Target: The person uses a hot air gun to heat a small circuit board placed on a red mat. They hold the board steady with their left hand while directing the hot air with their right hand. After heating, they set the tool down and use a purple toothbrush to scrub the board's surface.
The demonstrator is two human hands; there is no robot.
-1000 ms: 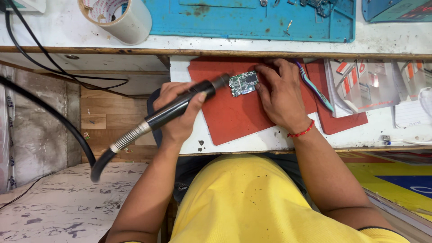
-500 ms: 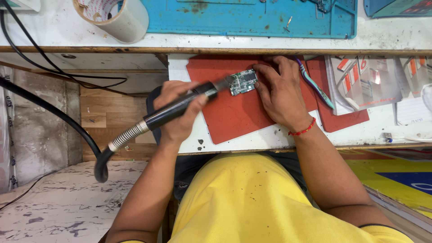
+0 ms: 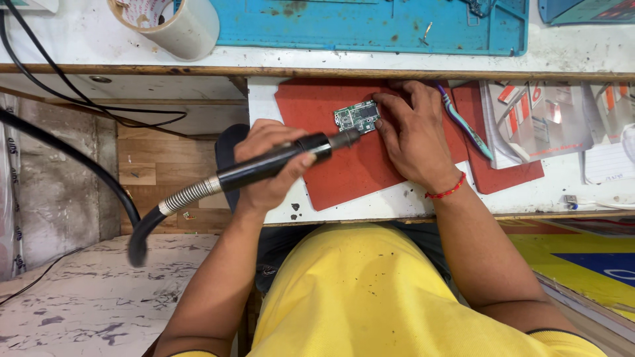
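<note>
Left hand wrapped tight around a black hot-air wand, nozzle tip aimed at the lower edge of a small green circuit board. Right hand laid flat, fingertips pressing the board's right side down onto the red mat. Board near the top middle of that mat, on the white pull-out shelf. Risk as judged: fingertips very near the nozzle, so a burn likely with any drift; a slip of the board under loose pressure; the hose tugging the wand off aim. Toothbrush just beside the right hand.
</note>
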